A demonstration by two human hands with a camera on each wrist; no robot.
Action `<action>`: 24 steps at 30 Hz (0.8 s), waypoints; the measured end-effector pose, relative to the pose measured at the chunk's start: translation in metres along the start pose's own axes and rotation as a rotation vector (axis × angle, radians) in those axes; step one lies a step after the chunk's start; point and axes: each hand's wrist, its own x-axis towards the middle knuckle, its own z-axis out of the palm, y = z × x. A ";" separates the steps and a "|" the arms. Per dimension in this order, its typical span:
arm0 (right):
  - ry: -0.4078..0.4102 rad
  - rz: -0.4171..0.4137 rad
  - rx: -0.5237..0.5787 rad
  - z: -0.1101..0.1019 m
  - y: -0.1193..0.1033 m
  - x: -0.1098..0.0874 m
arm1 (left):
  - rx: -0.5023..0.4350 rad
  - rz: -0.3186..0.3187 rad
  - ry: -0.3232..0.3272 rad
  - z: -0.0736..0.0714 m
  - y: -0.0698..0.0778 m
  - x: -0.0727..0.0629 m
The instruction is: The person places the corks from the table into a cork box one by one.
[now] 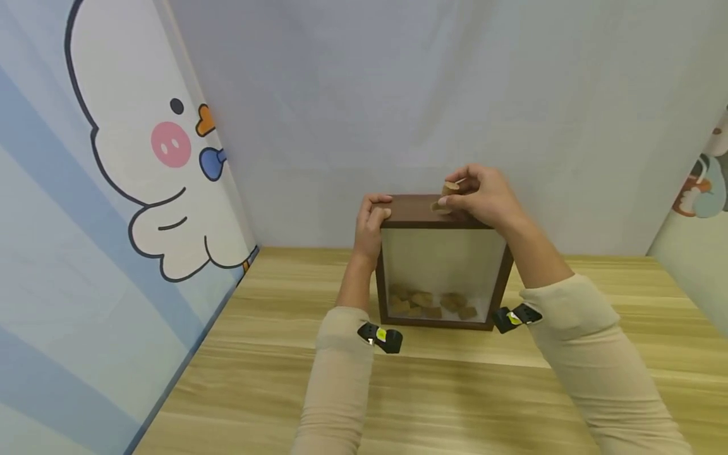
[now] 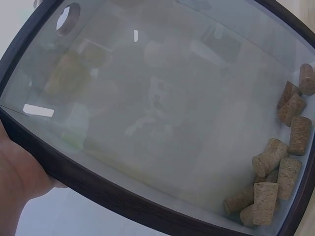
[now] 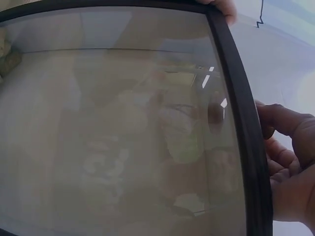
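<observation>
A dark-brown framed shadow box [image 1: 408, 210] with a clear front pane stands upright on the table. My left hand [image 1: 371, 224] grips its top left corner, fingers and thumb bent over the edge. Above the top, right of the middle, my right hand [image 1: 486, 197] pinches a cork [image 1: 450, 188] between thumb and fingers. A pale round patch shows right under the thumb, and the left wrist view shows a round hole [image 2: 68, 19] in the box's top side. Several corks [image 2: 266, 201] lie loose along the inside bottom.
The box stands on a wood-grain table [image 1: 273, 379], close to a pale curtain-like backdrop [image 1: 318, 126]. A cartoon-printed wall panel [image 1: 131, 126] rises on the left, and another printed panel [image 1: 708, 183] is at the right edge.
</observation>
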 end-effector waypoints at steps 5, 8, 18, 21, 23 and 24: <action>0.005 0.018 -0.010 0.003 0.001 0.003 | -0.001 0.002 -0.001 0.002 -0.001 -0.002; 0.010 0.017 -0.015 0.004 0.002 0.004 | -0.005 0.003 -0.003 0.003 -0.002 -0.001; 0.063 -0.057 0.019 0.002 0.010 -0.023 | 0.034 -0.065 -0.001 -0.003 -0.001 -0.008; 0.117 -0.109 0.060 -0.004 0.014 -0.043 | 0.046 -0.095 0.002 -0.006 0.003 -0.008; 0.155 -0.151 0.099 -0.008 0.019 -0.057 | 0.058 -0.108 0.027 -0.008 0.007 -0.009; 0.174 -0.175 0.118 -0.011 0.023 -0.065 | 0.066 -0.112 0.045 -0.010 0.008 -0.011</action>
